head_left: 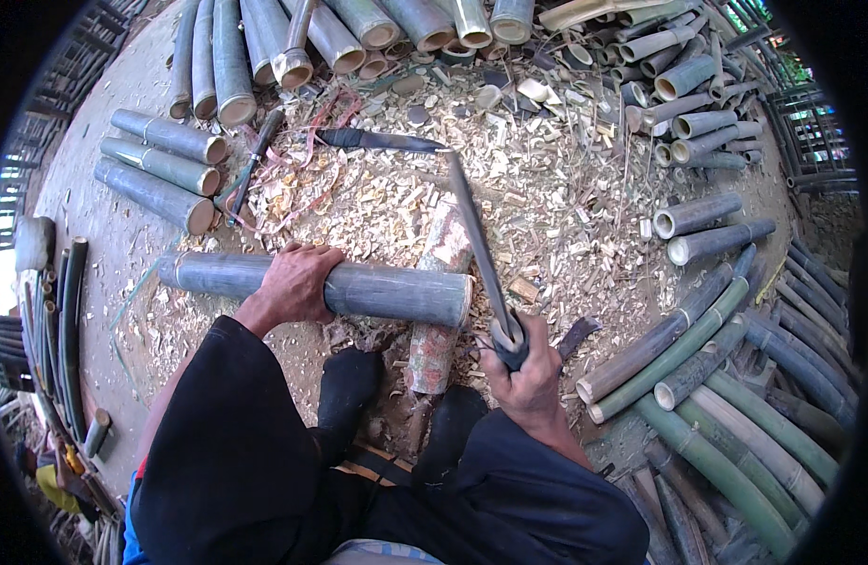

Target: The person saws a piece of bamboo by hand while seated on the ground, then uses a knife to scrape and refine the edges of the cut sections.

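Note:
My left hand (pixel 297 285) is wrapped over the top of a thick grey-green bamboo section (pixel 396 293) that lies crosswise in front of me. The right end of that section rests on a short wooden log (pixel 432 356) between my feet. In my right hand (pixel 528 377) is the dark handle of a machete (pixel 478 231), gripped in a closed fist. Its long narrow blade points up and away, just beyond the bamboo's right end. Whether the blade touches the bamboo I cannot tell. My fingers partly hide the handle.
Wood chips (pixel 566 188) cover the floor. A second knife (pixel 382 139) and a dark-handled tool (pixel 255 168) lie beyond the bamboo. Cut bamboo pieces lie at left (pixel 151 193), far side (pixel 231 66) and right (pixel 702 217). Long green poles (pixel 716 461) are piled at lower right.

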Available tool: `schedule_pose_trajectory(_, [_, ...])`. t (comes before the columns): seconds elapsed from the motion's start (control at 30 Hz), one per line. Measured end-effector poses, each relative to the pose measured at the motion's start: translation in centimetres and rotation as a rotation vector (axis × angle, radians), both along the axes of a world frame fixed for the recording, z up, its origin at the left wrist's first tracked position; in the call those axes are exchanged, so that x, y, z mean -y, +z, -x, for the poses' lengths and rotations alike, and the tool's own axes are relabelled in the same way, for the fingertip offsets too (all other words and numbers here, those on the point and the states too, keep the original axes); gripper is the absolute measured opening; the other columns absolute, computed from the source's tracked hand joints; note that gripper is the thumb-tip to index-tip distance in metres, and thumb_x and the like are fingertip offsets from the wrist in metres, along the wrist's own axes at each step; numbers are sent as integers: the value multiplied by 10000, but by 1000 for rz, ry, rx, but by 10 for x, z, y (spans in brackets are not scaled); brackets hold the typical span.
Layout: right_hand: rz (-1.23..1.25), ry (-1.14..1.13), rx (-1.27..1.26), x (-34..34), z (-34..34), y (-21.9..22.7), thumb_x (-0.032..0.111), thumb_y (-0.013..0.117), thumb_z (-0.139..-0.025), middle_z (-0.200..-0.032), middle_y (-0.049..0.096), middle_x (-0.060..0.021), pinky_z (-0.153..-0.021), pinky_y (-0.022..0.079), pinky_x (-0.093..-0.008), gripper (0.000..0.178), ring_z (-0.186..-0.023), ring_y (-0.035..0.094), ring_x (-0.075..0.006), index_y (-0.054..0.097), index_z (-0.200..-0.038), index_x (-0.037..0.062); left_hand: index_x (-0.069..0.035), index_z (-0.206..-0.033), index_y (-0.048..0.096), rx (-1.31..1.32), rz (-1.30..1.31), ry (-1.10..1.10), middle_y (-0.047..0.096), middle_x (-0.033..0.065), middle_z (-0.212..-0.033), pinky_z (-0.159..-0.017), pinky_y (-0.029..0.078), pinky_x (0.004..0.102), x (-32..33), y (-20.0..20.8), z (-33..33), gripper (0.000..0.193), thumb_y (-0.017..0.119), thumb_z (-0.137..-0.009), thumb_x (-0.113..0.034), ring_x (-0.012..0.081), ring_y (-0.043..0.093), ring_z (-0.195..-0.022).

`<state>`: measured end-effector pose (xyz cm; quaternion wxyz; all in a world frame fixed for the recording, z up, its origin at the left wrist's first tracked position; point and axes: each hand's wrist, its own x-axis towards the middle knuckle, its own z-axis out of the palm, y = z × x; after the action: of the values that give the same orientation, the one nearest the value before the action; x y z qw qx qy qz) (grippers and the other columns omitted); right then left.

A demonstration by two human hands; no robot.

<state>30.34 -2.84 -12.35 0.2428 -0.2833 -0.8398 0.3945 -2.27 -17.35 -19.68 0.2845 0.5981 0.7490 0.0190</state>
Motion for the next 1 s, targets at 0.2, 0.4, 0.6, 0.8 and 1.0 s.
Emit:
schedule_pose_trajectory(0.2, [140,-43,625,-30,-22,-66,300,718,-1012,-934,729,-257,-632,584,-506,466,-749,746,-432,519,-1240,-54,-114,-1134,620,-41,-35,-38,692,94,-1035,-1031,482,468,-15,-2,-8,673,901,-549,-297,321,685,-1076])
schedule_pose_trajectory(0.4, [-111,-66,-29,-6,-6,-3,166,812,-949,-902,741,-192,-624,597,-431,448,-768,782,-331,555,-1245,-50,-117,-1141,612,-77,-140,30,676,97,-1065,-1048,470,494,9,-4,-13,675,897,-550,-274,328,670,-1100])
schedule_pose_trajectory(0.6, [114,-91,627,-13,-24,-61,297,734,-1006,-894,725,-256,-626,583,-472,350,-768,756,-427,542,-1112,24,-117,-1167,606,-79,-150,11,661,98,-1062,-1020,467,479,-2,-5,-16,701,905,-554,-277,333,659,-1087])
schedule_pose_trajectory(0.8, [21,-57,88,-2,0,2,181,776,-973,-875,730,-207,-616,594,-442,327,-736,766,-383,573,-1152,-1,-117,-1191,605,-151,-200,51,646,93,-1057,-991,470,464,14,-5,-21,731,912,-547,-273,328,653,-1066])
schedule_pose_trajectory(1.0, [80,-66,482,-10,-18,-49,217,738,-994,-832,713,-226,-607,588,-478,331,-724,752,-407,549,-1156,1,-94,-1131,588,-122,-229,23,657,109,-1047,-1006,472,458,2,-1,-29,647,900,-591,-266,331,662,-1075])
